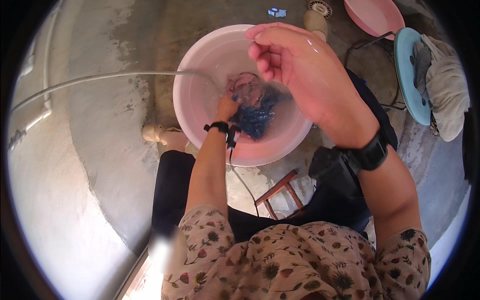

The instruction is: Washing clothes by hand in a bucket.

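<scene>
A large pink plastic basin (189, 112) holding water stands on the floor between my legs. A dark blue cloth (257, 120) and a bunched mauve-pink cloth (245, 88) lie wet inside it. My left hand (227, 107) reaches down into the basin, its fingers closed on an edge of the blue cloth. Raised above the basin's right side, close to the camera, my right hand (277, 56) has loosely curled fingers and nothing visible in its grasp. It hides part of the rim and water. Both wrists wear black straps with small devices.
From the left a grey hose (112, 76) runs over the rim into the water. At right, a turquoise stool seat (407, 75) bears a pale cloth (446, 86). Behind it sits another pink basin (375, 18). Part of a wooden stool (277, 191) shows below me.
</scene>
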Demonstrator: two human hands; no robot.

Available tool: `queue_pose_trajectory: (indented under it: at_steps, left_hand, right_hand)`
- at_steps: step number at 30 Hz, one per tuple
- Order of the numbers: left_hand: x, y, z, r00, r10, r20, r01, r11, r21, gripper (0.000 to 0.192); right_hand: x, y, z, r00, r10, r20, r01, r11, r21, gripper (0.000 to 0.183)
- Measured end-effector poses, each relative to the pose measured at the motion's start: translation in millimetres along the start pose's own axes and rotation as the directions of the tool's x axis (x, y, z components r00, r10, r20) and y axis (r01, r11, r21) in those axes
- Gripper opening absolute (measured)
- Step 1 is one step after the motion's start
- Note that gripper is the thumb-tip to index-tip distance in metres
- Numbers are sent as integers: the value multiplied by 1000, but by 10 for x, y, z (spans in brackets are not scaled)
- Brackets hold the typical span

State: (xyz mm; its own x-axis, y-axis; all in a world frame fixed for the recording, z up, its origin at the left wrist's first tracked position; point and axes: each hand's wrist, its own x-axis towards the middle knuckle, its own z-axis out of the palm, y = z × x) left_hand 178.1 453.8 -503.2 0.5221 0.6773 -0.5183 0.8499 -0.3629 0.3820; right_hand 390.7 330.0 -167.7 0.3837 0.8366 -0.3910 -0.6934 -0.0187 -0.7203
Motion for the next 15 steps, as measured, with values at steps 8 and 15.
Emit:
queue_pose_trajectory:
  at_steps: [8,15]
  left_hand:
    - [-1915,1633,-2259,980,134,-147,-198,712,-674,22]
    - [-2935,2760,-3741,645,333,-688,-692,636,-341,23]
  right_hand:
    - [140,-33,-243,995,-92,-44,93,995,35,12]
    - [221,-65,-521,981,-75,-178,90,993,78,10]
